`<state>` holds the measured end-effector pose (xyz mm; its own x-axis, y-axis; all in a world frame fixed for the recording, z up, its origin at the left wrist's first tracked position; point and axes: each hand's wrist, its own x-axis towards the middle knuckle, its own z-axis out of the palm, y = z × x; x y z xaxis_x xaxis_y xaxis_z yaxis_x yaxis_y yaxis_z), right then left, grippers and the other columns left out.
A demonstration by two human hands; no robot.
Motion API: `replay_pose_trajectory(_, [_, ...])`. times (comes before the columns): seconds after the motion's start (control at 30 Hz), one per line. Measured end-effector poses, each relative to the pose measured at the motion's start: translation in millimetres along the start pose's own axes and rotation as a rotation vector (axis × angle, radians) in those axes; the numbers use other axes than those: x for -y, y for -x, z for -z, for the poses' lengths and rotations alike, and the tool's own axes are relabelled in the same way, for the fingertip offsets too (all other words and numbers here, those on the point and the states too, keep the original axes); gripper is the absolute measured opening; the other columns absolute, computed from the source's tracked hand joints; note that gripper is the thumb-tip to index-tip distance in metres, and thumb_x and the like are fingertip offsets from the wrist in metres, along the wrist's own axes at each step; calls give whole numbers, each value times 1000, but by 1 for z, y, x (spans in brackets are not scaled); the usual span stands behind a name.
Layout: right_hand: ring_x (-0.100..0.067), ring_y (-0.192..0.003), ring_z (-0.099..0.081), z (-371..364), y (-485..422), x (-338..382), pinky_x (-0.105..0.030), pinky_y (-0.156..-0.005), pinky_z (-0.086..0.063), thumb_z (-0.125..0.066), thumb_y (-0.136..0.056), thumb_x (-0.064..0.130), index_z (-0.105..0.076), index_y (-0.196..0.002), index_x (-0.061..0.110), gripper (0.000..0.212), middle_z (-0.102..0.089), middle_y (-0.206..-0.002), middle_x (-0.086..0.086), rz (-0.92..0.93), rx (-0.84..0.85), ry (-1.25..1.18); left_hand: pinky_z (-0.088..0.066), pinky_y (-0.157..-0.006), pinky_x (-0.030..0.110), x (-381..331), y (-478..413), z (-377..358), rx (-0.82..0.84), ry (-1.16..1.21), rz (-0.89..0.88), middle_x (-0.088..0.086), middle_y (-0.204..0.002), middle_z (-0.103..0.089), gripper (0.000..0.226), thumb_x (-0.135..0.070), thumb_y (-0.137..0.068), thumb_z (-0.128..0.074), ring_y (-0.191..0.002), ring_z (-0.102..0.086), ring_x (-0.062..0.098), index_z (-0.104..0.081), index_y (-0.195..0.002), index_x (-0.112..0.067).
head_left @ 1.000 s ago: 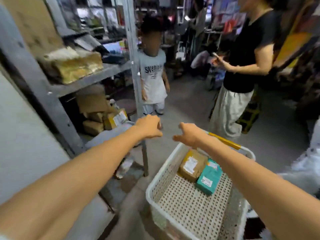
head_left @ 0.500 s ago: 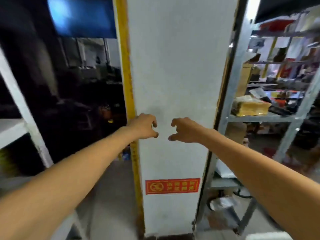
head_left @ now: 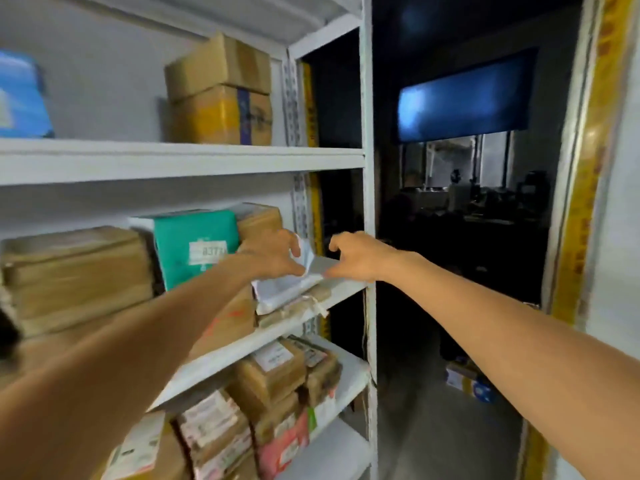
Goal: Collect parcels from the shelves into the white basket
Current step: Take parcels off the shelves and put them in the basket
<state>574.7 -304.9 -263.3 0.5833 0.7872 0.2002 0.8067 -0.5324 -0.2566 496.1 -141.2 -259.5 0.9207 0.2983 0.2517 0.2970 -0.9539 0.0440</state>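
Note:
A white plastic parcel bag [head_left: 284, 291] lies on flat brown parcels at the right end of the middle shelf [head_left: 343, 289]. My left hand [head_left: 273, 254] pinches the bag's upturned corner between thumb and fingers. My right hand [head_left: 356, 256] is level with it, just to the right. Its fingers are loosely curled and its thumb tip touches the bag's grey edge. A teal box [head_left: 197, 244] with a white label stands left of my left hand. The white basket is out of view.
The white shelving unit carries stacked cardboard boxes [head_left: 221, 95] on the upper shelf, a wide brown box [head_left: 76, 275] at middle left and several labelled parcels [head_left: 277, 386] below. Right of the upright post [head_left: 369, 202] is a dark room with a blue screen [head_left: 464, 95].
The view has swung left from the aisle with the basket, past a white pillar, onto these shelves. Both hands, held out empty before, have reached the white bag.

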Motion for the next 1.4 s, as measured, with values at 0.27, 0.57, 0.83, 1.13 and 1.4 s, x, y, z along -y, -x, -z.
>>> replay_pose_trajectory(0.27, [-30,-100,-60,50,-60,41,-43,-89,-51,-64,-88,29,-51,-127,3,48,-60,-116,-16,302,-105,-68,-52,-82,33,15,22,75,-150,-164,320,0,-114,-65,39,-49,-83,-65,-98,-61,20,-65,-112,-22])
replay_pose_trajectory(0.57, [-20,-90,-54,119,-109,25,-31,-73,-46,-67,-87,31,-53,-124,11,44,-59,-114,-8,564,-239,-90,-42,-77,25,-17,-14,144,-283,-292,531,2,-121,-60,46,-47,-86,-64,-95,-53,17,-59,-123,-20])
replay_pose_trajectory(0.83, [-23,-92,-60,144,-149,18,-36,-76,-50,-64,-89,32,-61,-111,11,31,-62,-105,-7,587,-308,-214,-49,-90,37,1,-41,181,-364,-306,628,5,-116,-60,50,-53,-82,-65,-101,-56,23,-60,-116,-18])
replay_pose_trajectory(1.13, [-27,-99,-58,167,-177,23,-42,-86,-51,-65,-89,38,-48,-127,7,52,-56,-113,-12,497,-384,-199,-51,-82,36,31,-73,193,-453,-291,611,5,-106,-64,52,-58,-81,-62,-92,-59,23,-63,-112,-16])
replay_pose_trajectory(1.4, [-19,-79,-56,178,-213,31,-29,-62,-44,-62,-92,36,-44,-130,6,52,-54,-86,-4,498,-431,-242,-48,-78,35,55,-86,212,-501,-269,624,5,-103,-58,59,-58,-80,-63,-92,-55,25,-58,-119,-16])
